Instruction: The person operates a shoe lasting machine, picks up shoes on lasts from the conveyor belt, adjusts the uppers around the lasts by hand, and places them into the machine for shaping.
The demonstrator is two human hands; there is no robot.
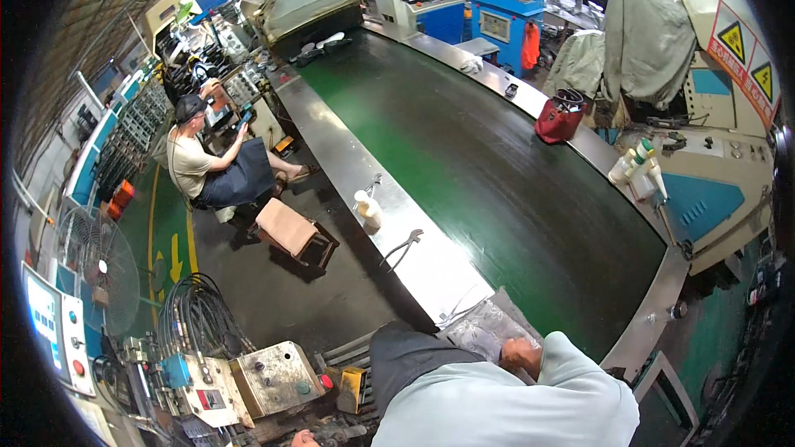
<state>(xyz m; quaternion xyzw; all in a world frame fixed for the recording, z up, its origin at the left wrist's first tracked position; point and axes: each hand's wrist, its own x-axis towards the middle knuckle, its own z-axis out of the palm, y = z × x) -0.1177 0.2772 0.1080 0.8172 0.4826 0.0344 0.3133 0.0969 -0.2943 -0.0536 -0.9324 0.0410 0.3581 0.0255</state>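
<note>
Item: patterned cloth pad [483, 327] at near bench [431, 269] end, touching person's one visible hand [520, 356], grip state indiscernible; pliers [403, 246] lie farther along, handles angled toward the floor-side edge.

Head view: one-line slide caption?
Wide dark green conveyor belt with steel rim, metal pliers on it, a seated person alongside.

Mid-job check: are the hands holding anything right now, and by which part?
Cannot be told. One hand shows partly beside the patterned cloth at the conveyor's end, its grip hidden by the sleeve; the other hand is out of view.
</note>
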